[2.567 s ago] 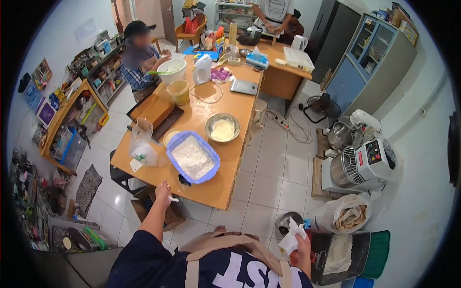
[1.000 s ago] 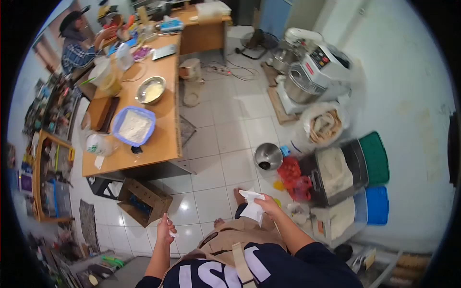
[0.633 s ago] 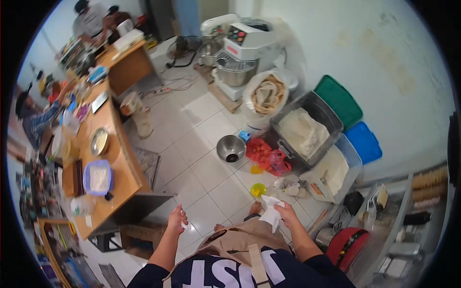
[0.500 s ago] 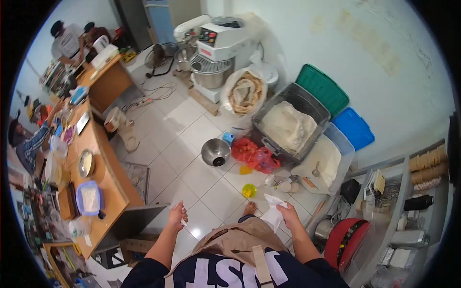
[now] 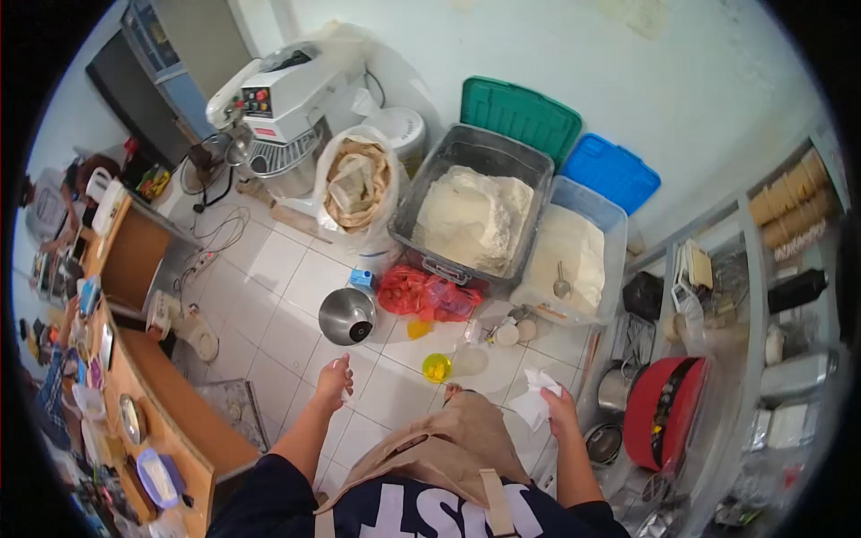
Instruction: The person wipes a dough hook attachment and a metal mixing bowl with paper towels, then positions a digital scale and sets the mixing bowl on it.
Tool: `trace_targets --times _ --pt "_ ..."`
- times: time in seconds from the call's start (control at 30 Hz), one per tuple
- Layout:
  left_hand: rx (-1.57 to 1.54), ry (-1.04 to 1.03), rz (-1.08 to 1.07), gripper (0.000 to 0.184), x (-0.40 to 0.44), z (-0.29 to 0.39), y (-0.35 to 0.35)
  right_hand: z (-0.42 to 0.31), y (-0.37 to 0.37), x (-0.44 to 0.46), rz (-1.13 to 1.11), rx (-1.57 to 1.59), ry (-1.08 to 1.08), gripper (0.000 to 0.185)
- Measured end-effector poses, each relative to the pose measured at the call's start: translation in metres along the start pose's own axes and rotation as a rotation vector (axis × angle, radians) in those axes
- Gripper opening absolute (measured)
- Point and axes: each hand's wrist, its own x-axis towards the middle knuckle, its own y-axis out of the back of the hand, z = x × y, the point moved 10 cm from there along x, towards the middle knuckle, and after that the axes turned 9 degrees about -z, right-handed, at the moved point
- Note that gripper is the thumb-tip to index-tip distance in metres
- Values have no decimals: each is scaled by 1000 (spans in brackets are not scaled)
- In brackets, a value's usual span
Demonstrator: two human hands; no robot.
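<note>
My right hand (image 5: 562,414) grips a crumpled white sheet of paper or tissue (image 5: 535,401), held out beside the apron. My left hand (image 5: 334,380) is closed in front of my body, with a small white scrap (image 5: 345,394) poking out below the fingers. On the floor beyond that hand stands a steel mixing bowl (image 5: 347,316) with a dark round spot inside. A small yellow bowl (image 5: 437,368) with yellow pieces in it sits between my hands, farther out. Neither hand touches these bowls.
A dark bin (image 5: 430,170) and a clear bin (image 5: 613,260), both holding white powder, stand by the wall. Near them are a red plastic bag (image 5: 421,294), an open sack (image 5: 354,184) and a spiral mixer (image 5: 287,112). Shelves (image 5: 717,215) line the right, a wooden table (image 5: 170,421) the left.
My view has swung to the right and the floor items sit nearer. The white sheet stays in my right hand, and my left hand stays closed.
</note>
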Motion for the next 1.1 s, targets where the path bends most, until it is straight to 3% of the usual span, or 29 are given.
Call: trace_targets --times 0.33,0.8,1.0,1.1 --pt "49 -35 -67 26 122 -49 22 68 19 3 63 160 107 28" --pt "245 -86 -310 24 272 -85 -59 134 101 48 248 105 237 30" --pt "307 -122 -415 28 325 -95 -60 163 111 18 314 251 272 34" --pt "405 -164 -440 31 349 -82 -67 182 135 -11 460 188 286 32"
